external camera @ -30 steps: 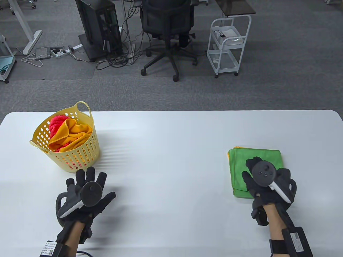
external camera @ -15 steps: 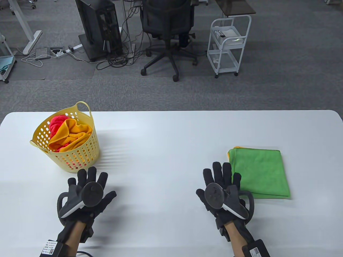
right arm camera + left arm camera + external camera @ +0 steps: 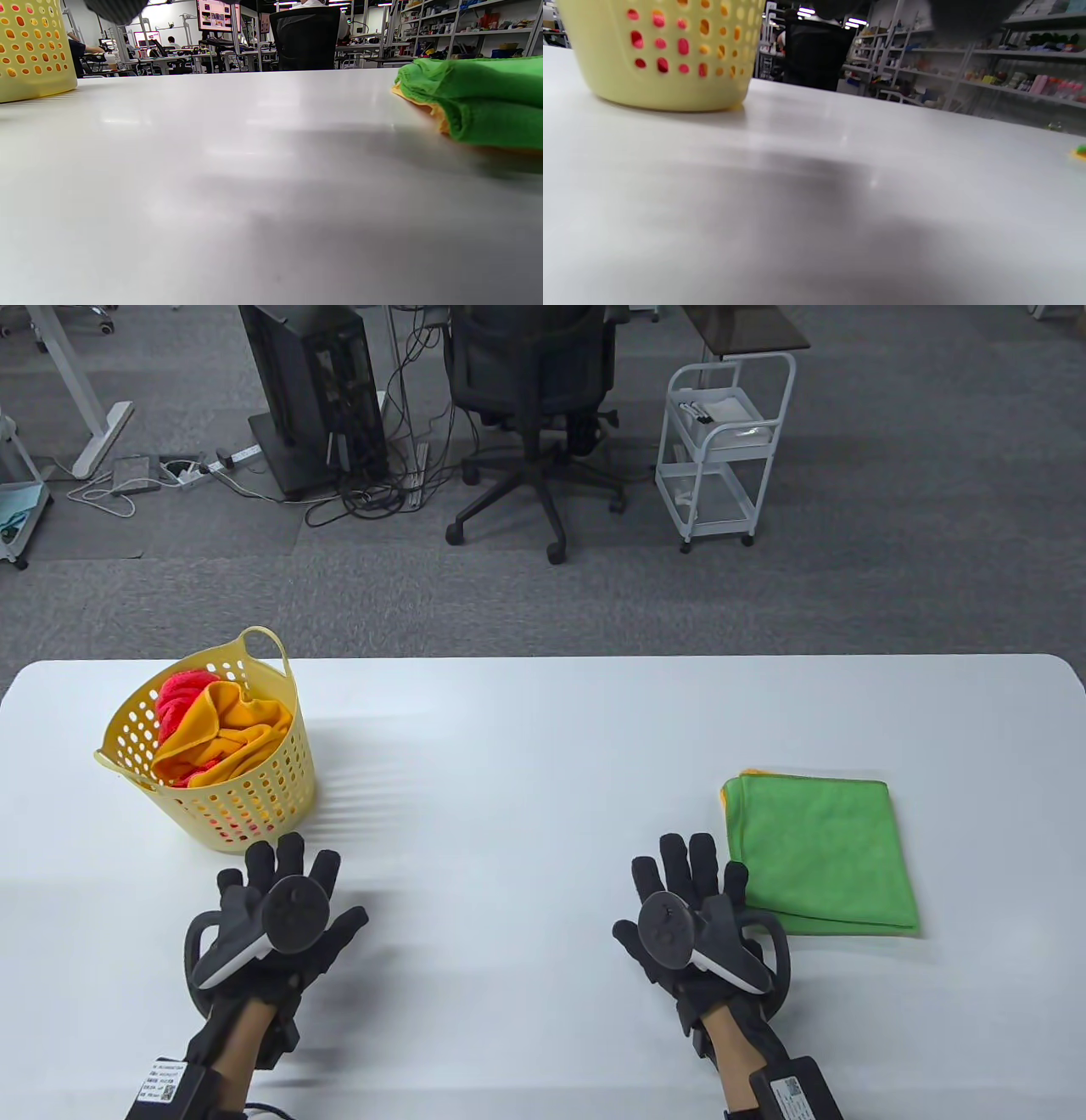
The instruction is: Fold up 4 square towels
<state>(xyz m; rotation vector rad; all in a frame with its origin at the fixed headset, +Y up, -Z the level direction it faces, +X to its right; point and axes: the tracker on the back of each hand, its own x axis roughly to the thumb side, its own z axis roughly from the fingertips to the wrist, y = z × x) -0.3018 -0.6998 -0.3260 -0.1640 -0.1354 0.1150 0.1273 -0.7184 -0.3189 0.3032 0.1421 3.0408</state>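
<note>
My left hand (image 3: 276,912) – flat, fingers spread, by basket (image 3: 254,806) | my right hand (image 3: 691,920) – flat, empty, beside folded green towel (image 3: 819,853) | table (image 3: 526,780)

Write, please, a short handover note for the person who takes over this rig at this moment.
Left hand: open, flat on the table, holds nothing, just in front of the yellow basket.
Right hand: open, holds nothing, beside the left edge of the folded stack.
Done: green towel lies folded at the right, on top of a folded yellow towel whose edge peeks out beneath.
Left: orange towel and red towel are crumpled in the basket, not yet folded. A likely next step is to take one out.
</note>
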